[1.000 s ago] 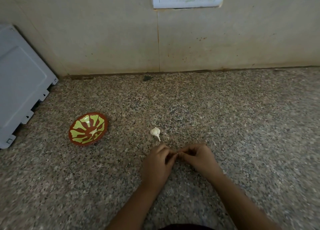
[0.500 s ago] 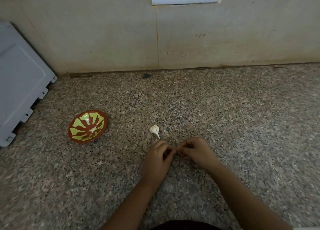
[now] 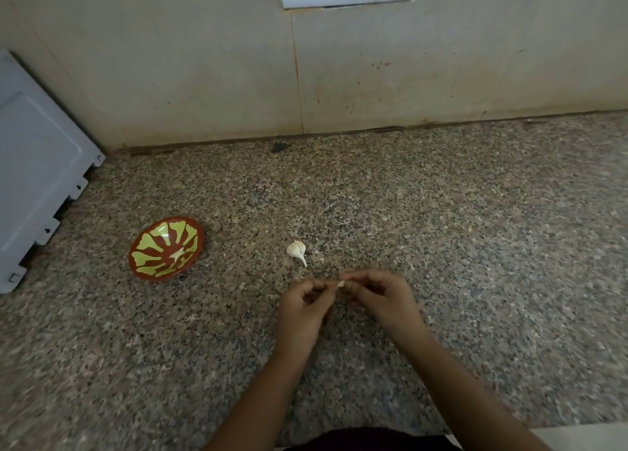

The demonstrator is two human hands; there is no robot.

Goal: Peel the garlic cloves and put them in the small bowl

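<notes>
Garlic clove: right of small bowl, pinched between curled fingertips of left hand and right hand. Garlic bulb: on countertop, right of small bowl, nearer it than the clove. Pale piece: inside small bowl.

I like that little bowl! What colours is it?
The small bowl is reddish-brown with yellow-green petal-like patches fanning out from its middle; the head view shows it.

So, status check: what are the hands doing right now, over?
Left hand, right hand: both pinching one garlic clove between them. Small bowl at left, one pale piece inside. Garlic bulb beyond the hands, off the route to the bowl.
</notes>
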